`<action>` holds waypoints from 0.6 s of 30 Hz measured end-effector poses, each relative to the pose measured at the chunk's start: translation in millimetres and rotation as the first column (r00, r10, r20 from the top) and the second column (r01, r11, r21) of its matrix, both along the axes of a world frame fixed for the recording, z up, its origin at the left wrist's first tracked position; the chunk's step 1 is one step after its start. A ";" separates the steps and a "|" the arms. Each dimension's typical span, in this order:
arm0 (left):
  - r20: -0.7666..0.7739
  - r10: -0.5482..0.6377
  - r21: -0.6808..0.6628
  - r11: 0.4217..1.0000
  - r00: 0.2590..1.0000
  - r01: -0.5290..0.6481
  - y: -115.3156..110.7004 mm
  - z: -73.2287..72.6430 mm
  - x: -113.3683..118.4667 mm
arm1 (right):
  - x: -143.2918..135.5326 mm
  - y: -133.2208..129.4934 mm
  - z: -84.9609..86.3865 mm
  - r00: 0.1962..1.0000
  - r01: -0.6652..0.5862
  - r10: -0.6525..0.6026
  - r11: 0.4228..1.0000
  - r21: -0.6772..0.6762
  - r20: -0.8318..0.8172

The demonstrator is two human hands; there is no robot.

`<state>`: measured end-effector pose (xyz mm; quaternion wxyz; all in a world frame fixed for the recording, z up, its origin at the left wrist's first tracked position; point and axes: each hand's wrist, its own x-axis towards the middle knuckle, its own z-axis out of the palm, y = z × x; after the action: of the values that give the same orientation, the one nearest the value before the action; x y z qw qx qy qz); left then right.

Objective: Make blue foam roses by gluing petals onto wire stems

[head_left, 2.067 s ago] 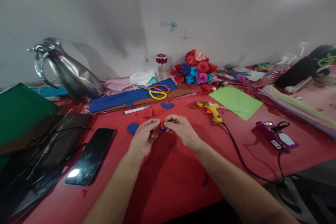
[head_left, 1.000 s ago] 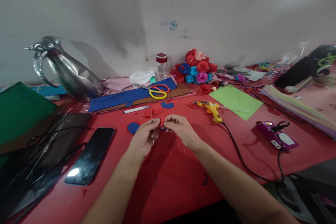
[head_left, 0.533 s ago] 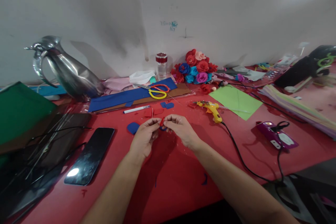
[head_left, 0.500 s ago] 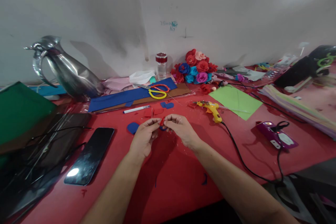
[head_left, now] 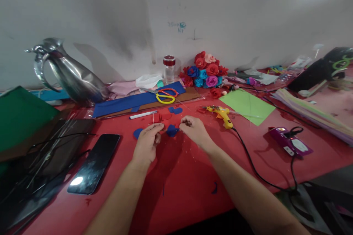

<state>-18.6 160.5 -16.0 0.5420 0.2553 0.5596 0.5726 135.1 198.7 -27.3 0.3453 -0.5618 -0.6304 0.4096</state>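
My left hand [head_left: 147, 141] is closed in a pinch, and a thin pale stem [head_left: 153, 118] sticks up from it. Something red seems to be at its fingertips, too small to make out. To its right, my right hand [head_left: 195, 132] has its fingers curled together; what they hold, if anything, is hidden. Between the hands a blue cut piece [head_left: 172, 130] lies on the red table [head_left: 182, 191]. Another blue piece [head_left: 138, 133] is partly covered by my left hand. Red scraps [head_left: 157, 118] and a blue scrap [head_left: 175, 110] lie just beyond.
A yellow glue gun [head_left: 224, 115] lies at right, its cord running toward a purple power socket [head_left: 291, 143]. Scissors [head_left: 165, 98] rest on blue sheets [head_left: 118, 104], behind a marker [head_left: 143, 115]. A phone [head_left: 95, 163], metal jug [head_left: 74, 71], jar [head_left: 169, 69] and paper flowers [head_left: 205, 71] surround.
My hands have moved apart, the left one slightly leftward and the right one rightward. The blue piece between them now shows fully. The thin stem has shifted left with my left hand.
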 end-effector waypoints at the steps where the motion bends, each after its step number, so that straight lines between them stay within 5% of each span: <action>1: 0.014 -0.003 -0.002 1.000 1.000 0.003 0.3 -0.5 -0.3 | 3.2 1.8 1.1 0.994 0.012 -0.012 1.000 0.006 0.109; 4: 0.025 -0.012 -0.018 1.000 1.000 0.012 0.3 -0.9 0.3 | 11.3 5.1 5.4 0.926 0.036 -0.045 0.999 0.031 0.374; 8: 0.021 -0.028 -0.026 0.999 0.999 0.029 -0.6 0.5 2.1 | 16.5 5.2 9.7 0.851 0.079 -0.111 0.993 0.083 0.514; 18: 0.026 -0.068 -0.011 0.998 0.997 0.068 -1.1 -1.6 0.6 | 12.1 1.3 6.9 0.927 0.086 -0.164 0.968 0.235 0.338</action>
<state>-17.9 159.3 -17.6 0.5700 0.2636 0.5470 0.5536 147.2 200.1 -20.4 0.3104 -0.6247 -0.6858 0.2077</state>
